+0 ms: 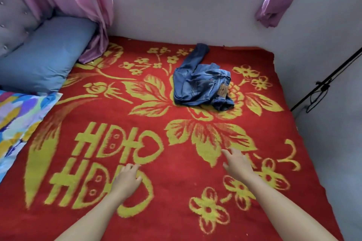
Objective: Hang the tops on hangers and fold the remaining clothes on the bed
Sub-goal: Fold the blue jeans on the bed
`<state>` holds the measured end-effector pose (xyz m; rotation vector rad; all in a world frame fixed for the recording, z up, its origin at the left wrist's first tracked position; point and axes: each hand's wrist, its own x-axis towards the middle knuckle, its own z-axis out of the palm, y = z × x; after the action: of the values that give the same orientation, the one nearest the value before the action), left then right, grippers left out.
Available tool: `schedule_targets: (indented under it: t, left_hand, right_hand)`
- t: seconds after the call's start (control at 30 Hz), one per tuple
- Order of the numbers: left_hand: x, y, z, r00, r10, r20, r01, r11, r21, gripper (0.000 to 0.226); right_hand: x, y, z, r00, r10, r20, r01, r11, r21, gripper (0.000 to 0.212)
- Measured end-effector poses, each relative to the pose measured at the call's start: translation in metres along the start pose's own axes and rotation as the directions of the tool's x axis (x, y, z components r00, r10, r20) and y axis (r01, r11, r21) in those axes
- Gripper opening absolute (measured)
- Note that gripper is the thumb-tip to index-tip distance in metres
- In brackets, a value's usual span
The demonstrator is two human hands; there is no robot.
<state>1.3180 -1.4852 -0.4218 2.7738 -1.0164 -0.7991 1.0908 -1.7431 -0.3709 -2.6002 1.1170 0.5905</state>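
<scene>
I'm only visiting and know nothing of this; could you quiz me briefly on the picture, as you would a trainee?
1. True or false: the jeans lie neatly folded on the red blanket.
2. The left hand holds: A) a hanger B) nothing C) a shirt
3. Fill in: the hand nearer the jeans is the ____ one.
Key: 1 false, they lie crumpled; 2 B; 3 right hand.
</scene>
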Motion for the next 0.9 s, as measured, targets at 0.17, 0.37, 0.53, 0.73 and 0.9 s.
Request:
schedule_targets:
  t: [0.17, 0.37, 0.53, 0.73, 0.9]
  left_hand:
    - [0.050, 0.013, -0.008, 0.999, -0.007, 0.046, 0.006, 1.000, 0.030, 0.048]
    - [0.130, 0.032, 0.014, 0.995, -0.018, 0.097, 0.009, 0.997, 0.083, 0.073]
    - [0.192, 0.052, 0.039, 0.993, 0.036, 0.115, -0.061, 0.974, 0.219, 0.086]
    - [0.283, 0.070, 0.051, 0.965, 0.040, 0.259, -0.109, 0.960, 0.257, 0.121]
    - [0.344, 0.054, 0.078, 0.948, -0.103, 0.300, 0.056, 0.986, 0.159, 0.129]
  right_hand:
    - [0.038, -0.002, -0.008, 0.999, 0.020, 0.031, -0.020, 1.000, -0.001, 0.050]
    - [0.113, 0.004, 0.015, 0.994, 0.052, 0.096, -0.048, 0.998, -0.047, 0.049]
    - [0.183, 0.004, 0.041, 0.990, 0.051, 0.130, -0.042, 0.997, -0.071, 0.054]
    - [0.264, 0.027, 0.045, 0.998, 0.054, 0.024, -0.049, 0.984, -0.169, 0.066]
    - [0.331, 0.065, 0.037, 0.985, 0.169, -0.033, -0.172, 0.972, -0.158, 0.074]
